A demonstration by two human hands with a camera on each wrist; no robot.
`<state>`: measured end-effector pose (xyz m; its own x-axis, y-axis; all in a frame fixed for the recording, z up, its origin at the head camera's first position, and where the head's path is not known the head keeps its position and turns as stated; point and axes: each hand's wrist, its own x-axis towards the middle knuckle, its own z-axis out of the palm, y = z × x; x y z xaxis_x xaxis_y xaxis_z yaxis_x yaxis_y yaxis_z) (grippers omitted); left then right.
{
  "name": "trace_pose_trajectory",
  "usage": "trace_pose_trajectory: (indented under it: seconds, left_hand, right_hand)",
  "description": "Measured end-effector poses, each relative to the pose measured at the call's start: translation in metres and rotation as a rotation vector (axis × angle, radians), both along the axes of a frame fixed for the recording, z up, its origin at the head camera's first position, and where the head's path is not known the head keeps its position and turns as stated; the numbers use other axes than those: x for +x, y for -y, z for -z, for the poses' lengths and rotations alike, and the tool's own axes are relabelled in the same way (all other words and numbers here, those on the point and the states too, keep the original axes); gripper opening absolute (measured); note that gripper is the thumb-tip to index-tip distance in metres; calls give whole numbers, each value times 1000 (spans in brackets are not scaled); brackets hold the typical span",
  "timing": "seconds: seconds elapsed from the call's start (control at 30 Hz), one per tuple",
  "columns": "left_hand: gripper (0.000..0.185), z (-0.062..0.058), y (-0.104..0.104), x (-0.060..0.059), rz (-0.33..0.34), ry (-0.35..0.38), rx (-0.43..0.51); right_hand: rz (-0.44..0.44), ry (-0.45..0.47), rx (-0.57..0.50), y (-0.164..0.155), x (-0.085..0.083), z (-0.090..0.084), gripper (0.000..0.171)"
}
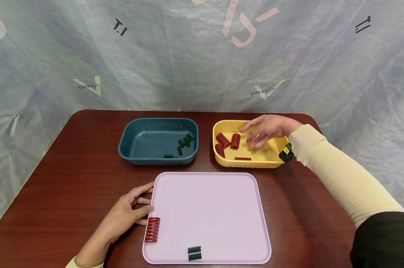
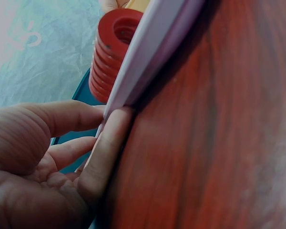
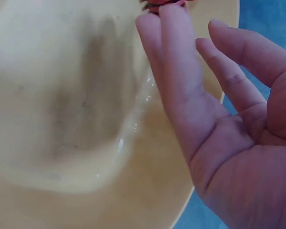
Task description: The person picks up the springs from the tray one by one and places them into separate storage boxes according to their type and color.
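Right hand: the right hand (image 1: 267,130) hovers over the yellow bin (image 1: 222,159), fingers spread and relaxed, holding nothing; its fingertips are near the red springs in the bin.
Left hand: the left hand (image 1: 128,210) rests on the table (image 1: 71,178) at the left edge of the pink tray (image 1: 208,208), fingers loosely extended and touching the tray's rim, gripping nothing.
Red spring on tray: a large red spring (image 1: 152,229) lies on its side at the tray's left edge, just beside the left hand's thumb; its long axis runs from near to far, along that edge.
Green springs on tray: two small green springs (image 1: 194,253) lie side by side near the tray's front edge, long axes running left to right.
Yellow bin: holds several red springs (image 1: 227,141), lying at differing angles.
Blue bin: the blue bin (image 1: 128,143) stands left of the yellow one and holds a few green springs (image 1: 184,142) in its right part.
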<state>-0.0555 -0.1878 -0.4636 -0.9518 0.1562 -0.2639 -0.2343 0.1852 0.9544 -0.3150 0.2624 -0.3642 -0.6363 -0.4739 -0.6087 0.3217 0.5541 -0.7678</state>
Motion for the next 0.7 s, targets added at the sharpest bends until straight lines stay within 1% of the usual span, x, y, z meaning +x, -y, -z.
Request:
trace_pose_trajectory:
  seconds: [0.2, 0.33, 0.43, 0.63, 0.7]
  left_hand:
    - [67, 0, -1, 0, 2, -2, -4]
    - [67, -1, -1, 1, -3, 7, -9]
    - [67, -2, -1, 1, -5, 14, -11]
    - [67, -2, -2, 1, -3, 7, -6]
    - [67, -2, -2, 1, -1, 4, -5]
  right_hand:
    - [-31, -84, 21, -3, 5, -6, 53]
    - [-24, -125, 3, -2, 15, -9, 52]
    - [-24, -153, -55, -1, 27, -12, 49]
    - [-91, -229, -243, 0, 59, -19, 38]
    - [-116, -242, -299, 1, 69, -20, 35]
